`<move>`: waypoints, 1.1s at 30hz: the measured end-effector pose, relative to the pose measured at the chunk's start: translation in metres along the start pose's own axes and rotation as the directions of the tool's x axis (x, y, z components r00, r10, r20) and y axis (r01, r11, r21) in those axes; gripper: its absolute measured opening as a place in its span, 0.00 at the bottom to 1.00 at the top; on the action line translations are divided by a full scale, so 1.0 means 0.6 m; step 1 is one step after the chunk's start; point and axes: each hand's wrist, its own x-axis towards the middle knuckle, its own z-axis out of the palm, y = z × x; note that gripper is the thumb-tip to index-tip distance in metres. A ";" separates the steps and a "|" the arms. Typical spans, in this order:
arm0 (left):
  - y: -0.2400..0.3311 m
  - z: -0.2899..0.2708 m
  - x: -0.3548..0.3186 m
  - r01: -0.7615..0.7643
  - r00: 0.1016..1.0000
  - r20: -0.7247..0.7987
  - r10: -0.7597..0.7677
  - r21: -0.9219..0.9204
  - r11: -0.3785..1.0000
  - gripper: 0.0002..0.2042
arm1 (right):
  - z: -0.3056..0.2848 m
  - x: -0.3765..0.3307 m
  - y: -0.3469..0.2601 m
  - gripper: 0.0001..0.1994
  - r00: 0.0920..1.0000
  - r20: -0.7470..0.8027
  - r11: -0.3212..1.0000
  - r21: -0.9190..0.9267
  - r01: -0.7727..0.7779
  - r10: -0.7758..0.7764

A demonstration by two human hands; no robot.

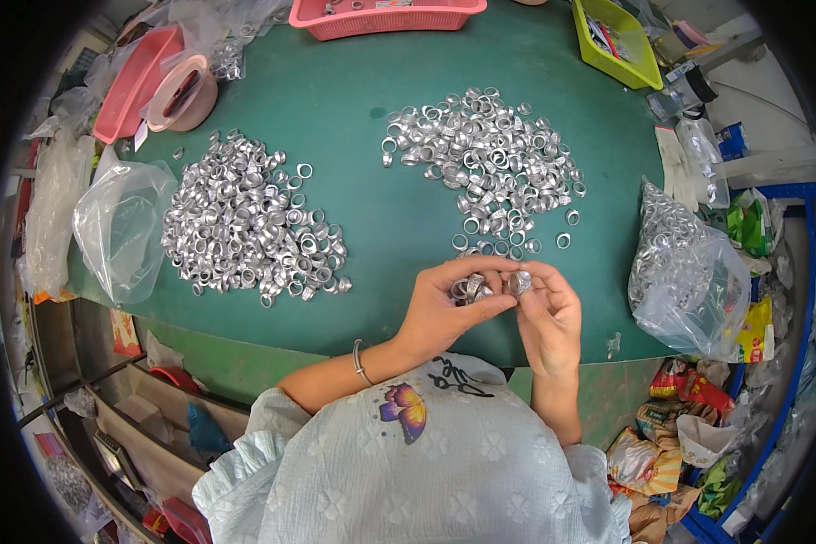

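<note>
Above the near edge of the green desk [372,208], the fingers of the right hand [553,331] grasp 1 silver ring [519,283], likely to leave its face in view; those of the left hand [435,306] curl around several rings [478,291], probably for easy reach. A left pile [245,227] and right pile [499,154] sit apart, perhaps against mixing. Stray rings [516,253] ahead and a ring-filled bag [666,254] rightward may hinder wide movement.

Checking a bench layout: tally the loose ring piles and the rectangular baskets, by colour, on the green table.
Ring piles: 2 (left pile, right pile)
Pink baskets: 2 (far basket, left basket)
Lime-green basket: 1
Total: 5
</note>
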 end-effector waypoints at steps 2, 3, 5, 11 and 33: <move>0.000 -0.002 -0.003 0.018 1.000 0.008 -0.018 0.003 1.000 0.15 | 0.003 -0.005 0.001 0.16 0.987 -0.066 0.959 -0.255 0.123 -0.144; -0.001 -0.002 -0.004 0.010 1.000 0.007 -0.010 0.028 1.000 0.15 | 0.005 -0.006 0.001 0.16 0.972 -0.084 0.909 -0.379 0.174 -0.221; -0.002 -0.003 -0.007 -0.005 1.000 0.009 0.004 0.078 0.997 0.15 | 0.011 -0.010 0.000 0.16 0.934 -0.010 0.789 -0.538 0.296 -0.357; 0.002 0.001 -0.008 0.011 1.000 0.024 -0.013 0.063 0.998 0.13 | 0.026 -0.015 -0.003 0.15 0.834 0.076 0.510 -0.760 0.403 -0.546; -0.005 -0.004 0.009 0.435 0.890 0.313 -0.331 -0.366 0.823 0.11 | -0.004 -0.031 0.007 0.15 0.767 0.198 0.364 -0.790 0.494 -0.610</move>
